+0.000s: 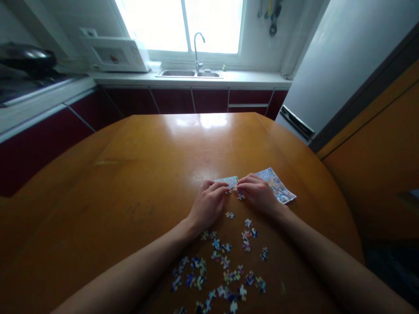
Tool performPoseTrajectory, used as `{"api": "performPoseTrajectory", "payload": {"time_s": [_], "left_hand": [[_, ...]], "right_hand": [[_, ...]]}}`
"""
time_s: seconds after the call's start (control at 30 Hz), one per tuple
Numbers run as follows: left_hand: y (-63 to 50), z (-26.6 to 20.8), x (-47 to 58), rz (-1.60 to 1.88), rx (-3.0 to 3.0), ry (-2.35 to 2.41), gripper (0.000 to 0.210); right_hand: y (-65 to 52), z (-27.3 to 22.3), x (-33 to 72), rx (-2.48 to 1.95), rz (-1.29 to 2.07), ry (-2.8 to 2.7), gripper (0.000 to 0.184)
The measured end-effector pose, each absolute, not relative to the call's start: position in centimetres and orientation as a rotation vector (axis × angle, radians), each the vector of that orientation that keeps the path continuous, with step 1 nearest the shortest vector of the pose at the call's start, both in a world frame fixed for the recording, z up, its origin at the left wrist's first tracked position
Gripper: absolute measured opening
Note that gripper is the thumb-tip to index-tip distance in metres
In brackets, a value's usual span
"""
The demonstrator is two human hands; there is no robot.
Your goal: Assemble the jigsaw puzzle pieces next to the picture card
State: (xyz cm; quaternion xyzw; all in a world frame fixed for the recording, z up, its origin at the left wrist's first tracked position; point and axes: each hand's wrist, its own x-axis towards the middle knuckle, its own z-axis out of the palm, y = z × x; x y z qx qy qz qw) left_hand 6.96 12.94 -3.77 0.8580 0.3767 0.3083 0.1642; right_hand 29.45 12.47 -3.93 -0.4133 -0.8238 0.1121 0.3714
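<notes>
A partly joined jigsaw puzzle [229, 181] with a pale blue upper edge lies flat on the wooden table. My left hand [210, 203] is closed at its left and lower side, the bent fingers gripping the joined pieces. At the right edge, my right hand [258, 192] has its fingers pressed together on a small jigsaw piece, mostly covered by the fingertips. A loose piece [241, 196] lies just below those fingertips, and another piece [230, 215] sits between my wrists. The printed picture sheet [278, 186] rests partly behind my right hand.
Several scattered jigsaw pieces [225, 262] spread between my forearms towards the near edge. Around the big wooden table [147, 161] stand a counter with a sink [178, 73], a white microwave [114, 54], a stove with a dark pan [26, 56], and a grey fridge [340, 56].
</notes>
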Motion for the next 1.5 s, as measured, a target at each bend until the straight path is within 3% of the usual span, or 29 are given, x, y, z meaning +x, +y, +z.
{"api": "performPoseTrajectory", "payload": {"time_s": [0.47,1.1,1.27,1.5], "left_hand": [[12.7,-3.4,7.0,0.702,2.465,1.156,0.029],[13.0,-3.8,7.0,0.786,2.353,1.144,0.027],[12.9,-4.0,6.9,0.893,2.308,1.206,0.033],[12.5,-3.6,6.9,0.681,2.494,1.278,0.030]], "right_hand": [[12.8,-4.0,29.3,-1.007,0.121,-2.279,0.020],[12.2,-3.4,28.9,-1.110,0.258,-2.260,0.017],[12.7,-3.8,29.7,-1.207,0.227,-1.963,0.030],[12.7,-4.0,29.6,-1.232,0.253,-2.015,0.029]]}}
